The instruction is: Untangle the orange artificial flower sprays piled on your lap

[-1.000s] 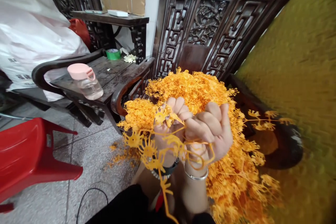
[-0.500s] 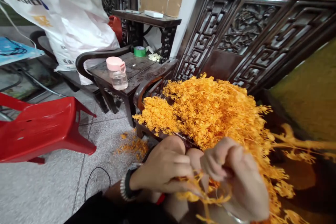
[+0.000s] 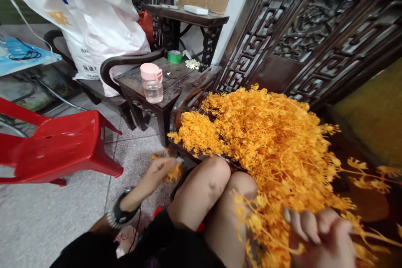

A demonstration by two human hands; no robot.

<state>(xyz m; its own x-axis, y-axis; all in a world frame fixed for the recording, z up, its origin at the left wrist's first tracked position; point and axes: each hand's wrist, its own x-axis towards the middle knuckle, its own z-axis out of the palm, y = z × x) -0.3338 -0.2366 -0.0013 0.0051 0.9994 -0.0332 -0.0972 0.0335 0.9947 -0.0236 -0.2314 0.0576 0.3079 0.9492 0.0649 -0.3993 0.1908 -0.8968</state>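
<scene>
A big heap of orange plastic flower sprigs (image 3: 266,134) lies on the dark wooden bench seat beside my knees (image 3: 216,180). My left hand (image 3: 157,171) reaches down over the floor to the left of my knee, blurred, with a small clump of orange pieces (image 3: 174,172) at its fingertips. My right hand (image 3: 317,234) is at the bottom right, fingers curled around a bunch of orange sprig stems (image 3: 264,226) that hangs over my thigh.
A small dark side table (image 3: 176,81) holds a pink-lidded clear bottle (image 3: 152,83) and a green tape roll (image 3: 174,56). A red plastic chair (image 3: 59,146) stands left on the tiled floor. A white sack (image 3: 91,12) sits behind. The carved bench back (image 3: 301,33) rises at the right.
My hands have separated. The left hand moved down and left toward the floor with orange bits, and the right hand dropped to the lower right with the bunch. The view shifted left.
</scene>
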